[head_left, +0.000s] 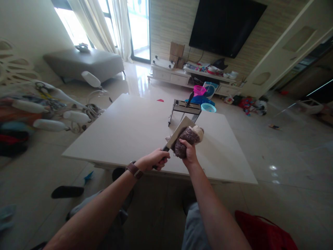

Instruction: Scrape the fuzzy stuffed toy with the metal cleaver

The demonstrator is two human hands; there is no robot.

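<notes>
My left hand [159, 159], with a watch on the wrist, is closed around the black handle of a cleaver [179, 131]. Its broad metal blade points up and away over the table, lying along the left side of a fuzzy brown bundle [185, 140]. That bundle looks like a speckled cloth or knitted piece, and a cream-coloured part [199, 132] shows at its far end. My right hand [190, 152] grips the bundle from the right, thumb across its top. Just beyond the blade stands a knife block [187, 106] with a black handle sticking up from it.
The white table [125, 132] spreads under both hands. A small red piece [160, 100] lies near its far edge. Behind it are a pink basket [199, 90] and a light-blue basket [208, 107]. To the left stands a lamp with white shades [75, 117]; a red bag [262, 231] is at lower right.
</notes>
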